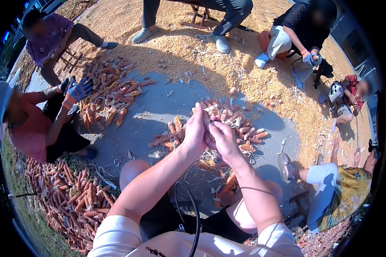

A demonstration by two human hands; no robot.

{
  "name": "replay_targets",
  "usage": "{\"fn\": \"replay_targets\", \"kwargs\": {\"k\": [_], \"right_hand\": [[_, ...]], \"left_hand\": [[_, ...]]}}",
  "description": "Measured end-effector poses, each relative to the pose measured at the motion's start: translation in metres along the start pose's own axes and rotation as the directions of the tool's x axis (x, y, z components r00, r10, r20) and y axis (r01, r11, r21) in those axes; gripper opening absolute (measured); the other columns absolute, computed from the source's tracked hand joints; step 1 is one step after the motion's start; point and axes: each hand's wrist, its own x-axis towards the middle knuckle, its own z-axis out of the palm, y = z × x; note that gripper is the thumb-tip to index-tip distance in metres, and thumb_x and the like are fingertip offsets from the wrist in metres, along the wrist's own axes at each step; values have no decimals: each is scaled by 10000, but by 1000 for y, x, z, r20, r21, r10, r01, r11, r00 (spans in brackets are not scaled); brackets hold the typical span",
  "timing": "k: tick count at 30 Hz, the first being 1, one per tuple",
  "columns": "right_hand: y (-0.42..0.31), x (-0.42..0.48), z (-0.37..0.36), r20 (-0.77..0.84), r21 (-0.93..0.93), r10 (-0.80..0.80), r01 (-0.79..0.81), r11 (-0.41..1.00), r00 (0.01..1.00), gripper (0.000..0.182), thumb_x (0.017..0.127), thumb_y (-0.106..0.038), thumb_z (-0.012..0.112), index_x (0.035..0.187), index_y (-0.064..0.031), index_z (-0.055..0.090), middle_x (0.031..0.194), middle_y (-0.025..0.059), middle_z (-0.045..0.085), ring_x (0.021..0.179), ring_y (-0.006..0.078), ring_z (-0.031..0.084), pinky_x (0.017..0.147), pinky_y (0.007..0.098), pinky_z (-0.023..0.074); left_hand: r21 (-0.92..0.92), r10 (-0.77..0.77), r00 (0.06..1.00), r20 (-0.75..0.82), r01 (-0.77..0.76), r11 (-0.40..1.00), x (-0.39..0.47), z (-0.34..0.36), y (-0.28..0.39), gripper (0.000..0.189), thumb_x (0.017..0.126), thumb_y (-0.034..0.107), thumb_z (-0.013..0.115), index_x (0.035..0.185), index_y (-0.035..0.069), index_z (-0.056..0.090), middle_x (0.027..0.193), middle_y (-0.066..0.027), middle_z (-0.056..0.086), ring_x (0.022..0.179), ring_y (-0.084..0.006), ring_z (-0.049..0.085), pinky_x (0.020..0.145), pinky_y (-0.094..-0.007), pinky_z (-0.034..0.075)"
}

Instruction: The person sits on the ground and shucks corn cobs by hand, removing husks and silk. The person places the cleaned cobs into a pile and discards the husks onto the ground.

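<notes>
Both my hands meet above a small heap of corn cobs (254,136), holding a corn cob (206,118) between them. My left hand (195,130) has its thumb pointing up along the cob's left side. My right hand (223,138) closes round its right and lower side, fingers bent. The cob is mostly covered by my fingers, so how many kernels it bears cannot be told. Husk strips and mostly stripped reddish cobs lie below and around my hands, some with yellow kernels left on them.
Loose corn kernels (186,41) spread widely beyond the grey ground (167,96). A cob heap (109,86) lies left ahead, a larger one (74,199) at lower left. Several people sit around, one with gloved hands (78,91) at left, another with gloves (308,57) at upper right.
</notes>
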Motion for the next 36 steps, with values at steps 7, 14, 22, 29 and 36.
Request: {"fn": "replay_targets", "kwargs": {"k": [7,14,22,29,36], "right_hand": [[-16,6,-19,-81,188,100,-84,979,992,193,970,-201,523,940,-45,632,783,31,591,634,78,502,507,216,350],[4,13,-10,-201,425,239,-135,895,950,235,1015,-286,482,1038,-98,622,979,44,627,821,140,578,623,300,460],[36,13,-15,-119,556,276,-166,814,954,280,1045,-270,450,1116,-37,588,1028,106,628,937,243,631,748,351,542],[122,22,-74,-215,384,531,-429,817,819,297,1047,-266,457,1138,-8,574,1062,129,618,958,268,629,779,361,548],[200,82,-239,-363,237,573,-522,819,735,317,1049,-261,465,1161,20,560,1097,153,608,979,294,627,810,372,555]], "left_hand": [[-238,7,983,182,37,971,2,-2,15,506,1047,555,414,904,87,543,1123,-151,682,1118,-305,641,987,-449,523],[283,287,916,280,-364,887,-16,10,-11,488,1095,474,329,942,57,529,1058,-162,704,1101,-267,647,1022,-427,484],[673,292,819,494,-572,469,-43,8,-40,345,1087,316,452,1091,36,653,908,-90,654,839,-173,602,802,-325,479],[726,-111,946,304,-155,670,-56,9,-63,292,1076,321,508,1004,38,525,792,7,555,671,-53,506,583,-231,437],[571,-3,950,312,-184,800,-37,14,-74,241,1073,256,524,1159,31,509,811,42,496,707,-26,429,604,-211,384]]}}
